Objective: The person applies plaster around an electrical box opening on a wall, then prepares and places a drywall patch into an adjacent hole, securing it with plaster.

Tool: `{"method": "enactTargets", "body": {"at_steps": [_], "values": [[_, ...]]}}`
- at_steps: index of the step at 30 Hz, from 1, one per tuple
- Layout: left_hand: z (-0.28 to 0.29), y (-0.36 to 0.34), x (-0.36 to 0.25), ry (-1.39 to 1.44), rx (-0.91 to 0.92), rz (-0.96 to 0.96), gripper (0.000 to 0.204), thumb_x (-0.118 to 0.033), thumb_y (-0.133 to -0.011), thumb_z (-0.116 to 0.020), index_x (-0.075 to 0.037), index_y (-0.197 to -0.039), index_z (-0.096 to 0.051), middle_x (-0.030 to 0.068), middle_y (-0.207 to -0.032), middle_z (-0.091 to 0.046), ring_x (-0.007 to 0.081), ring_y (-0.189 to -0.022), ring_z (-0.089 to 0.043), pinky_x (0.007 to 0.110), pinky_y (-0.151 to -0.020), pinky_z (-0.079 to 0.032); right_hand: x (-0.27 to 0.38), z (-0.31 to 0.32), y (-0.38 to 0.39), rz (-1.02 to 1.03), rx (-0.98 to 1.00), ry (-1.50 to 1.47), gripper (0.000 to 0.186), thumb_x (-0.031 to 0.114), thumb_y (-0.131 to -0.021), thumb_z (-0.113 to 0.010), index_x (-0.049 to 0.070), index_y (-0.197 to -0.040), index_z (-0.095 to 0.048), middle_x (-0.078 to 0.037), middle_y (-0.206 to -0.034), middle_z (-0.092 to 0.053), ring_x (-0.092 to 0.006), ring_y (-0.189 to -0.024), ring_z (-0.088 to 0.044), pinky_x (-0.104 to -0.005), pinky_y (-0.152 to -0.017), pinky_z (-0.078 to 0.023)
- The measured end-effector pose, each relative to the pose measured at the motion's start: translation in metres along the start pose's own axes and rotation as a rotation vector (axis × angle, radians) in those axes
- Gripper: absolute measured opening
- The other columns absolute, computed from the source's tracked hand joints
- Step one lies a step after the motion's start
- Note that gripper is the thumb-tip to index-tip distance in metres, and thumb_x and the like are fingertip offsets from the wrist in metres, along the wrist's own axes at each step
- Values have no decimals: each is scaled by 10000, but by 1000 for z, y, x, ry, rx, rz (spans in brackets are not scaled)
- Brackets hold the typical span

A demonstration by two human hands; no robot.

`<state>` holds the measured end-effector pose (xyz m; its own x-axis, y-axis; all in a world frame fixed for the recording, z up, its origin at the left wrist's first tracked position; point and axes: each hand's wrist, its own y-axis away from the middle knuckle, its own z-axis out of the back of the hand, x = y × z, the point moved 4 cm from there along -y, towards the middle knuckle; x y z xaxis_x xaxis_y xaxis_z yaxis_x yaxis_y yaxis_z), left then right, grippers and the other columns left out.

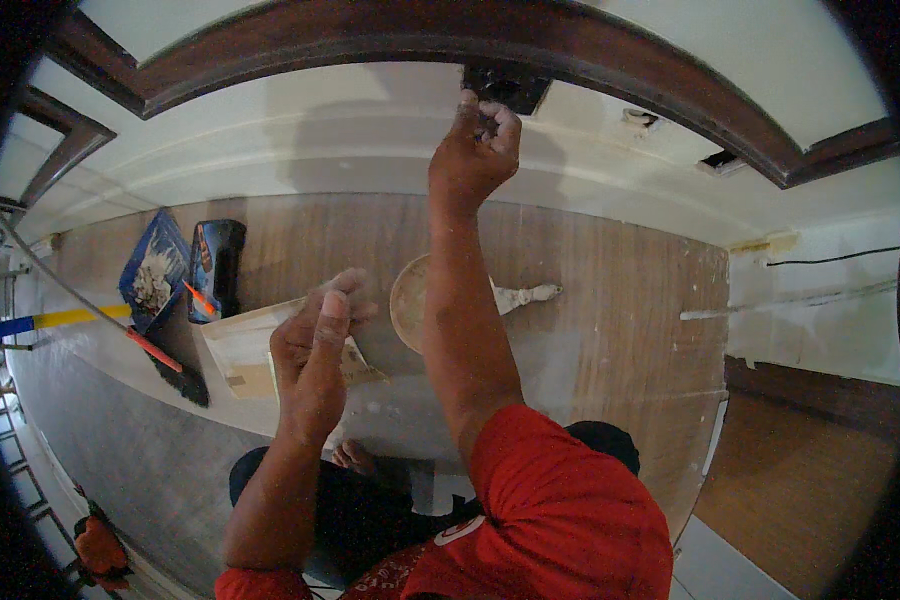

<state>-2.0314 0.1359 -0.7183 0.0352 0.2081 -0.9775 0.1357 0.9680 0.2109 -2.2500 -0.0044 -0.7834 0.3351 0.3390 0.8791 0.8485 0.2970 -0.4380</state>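
One blue dustpan [166, 236]: far left of me, pale scraps in it.
My left hand [310, 345]: over a pale sheet [238, 345], fingers blurred but loosely open, nothing seen in it, well apart from the wall [410, 120].
Round bowl [406, 310]: partly hidden under my right forearm [460, 310].
My right hand [478, 140]: up at the wall, fingers curled in, thumb and forefinger a narrow gap apart; whether they pinch anything, I cannot tell.
Black box [518, 92]: in the wall, just past those fingertips and slightly rightward, its long axis sideways; my right is the nearer hand.
Two holes [640, 120]: farther right along the wall.
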Motion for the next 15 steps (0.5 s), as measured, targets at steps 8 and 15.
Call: {"method": "enactTargets", "body": {"at_steps": [8, 15], "values": [[-3, 2, -2, -44, 20, 13, 454, -354, -1018, -515, 30, -1230, -630, 121, -1175, -660, 210, -1025, -638, 345, -946, -471, 5, -2, -17, 254, -71, 98, 134, 57, -862, -710, -13, -974, -732, -163, -967, -673, -259, -882, -680, -341, -731, -575], [-2, 4, -1, -57, 41, 34, 476, -363, -1010, -521, 36, -1254, -612, 134, -1192, -651, 220, -1024, -644, 359, -956, -464, 8, -5, -23, 345, -83, 164, 102, 50, -854, -706, -19, -928, -721, -166, -952, -669, -283, -843, -678, -357, -704, -567]]}}
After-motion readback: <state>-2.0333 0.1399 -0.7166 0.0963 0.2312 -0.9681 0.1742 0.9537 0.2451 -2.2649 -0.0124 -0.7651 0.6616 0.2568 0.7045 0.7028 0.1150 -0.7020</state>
